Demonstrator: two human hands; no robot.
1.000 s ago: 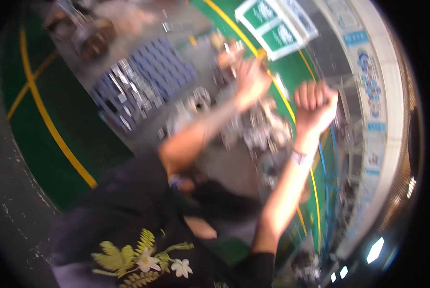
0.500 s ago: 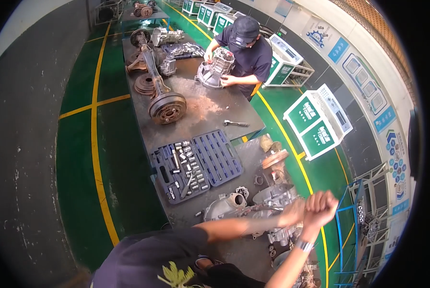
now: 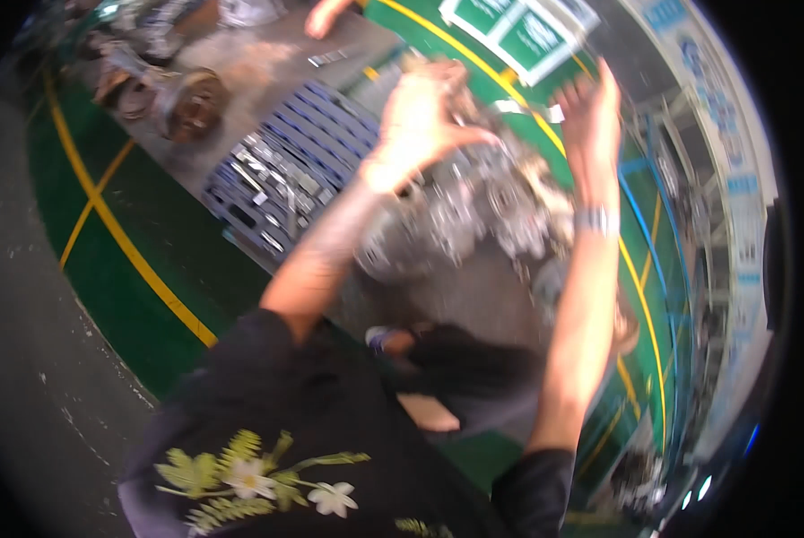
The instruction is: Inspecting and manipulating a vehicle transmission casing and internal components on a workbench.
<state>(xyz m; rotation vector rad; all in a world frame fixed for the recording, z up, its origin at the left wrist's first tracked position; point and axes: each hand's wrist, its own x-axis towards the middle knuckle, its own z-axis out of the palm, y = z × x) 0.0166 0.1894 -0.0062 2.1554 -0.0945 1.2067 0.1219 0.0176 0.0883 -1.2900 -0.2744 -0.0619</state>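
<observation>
Parted since half a second ago: left hand (image 3: 420, 125) and right hand (image 3: 592, 125), overlapping then, are now well apart.
At far left, a rusty brake drum (image 3: 197, 106) sits beyond an open blue socket case (image 3: 317, 125) with bright metal pieces in one half. Next comes the left hand, glaring and blurred, thumb spread wide from the fingers; I cannot tell whether it holds anything. Below and to the right of it, on the dark bench (image 3: 429, 296), lie the metal castings (image 3: 456, 215): silver-grey, rounded, clustered, their edges smeared by motion. Farthest right, the right hand is raised, fingers loosely extended, palm seemingly without a grip, though blur leaves that uncertain; a pale band (image 3: 597, 221) circles its wrist.
</observation>
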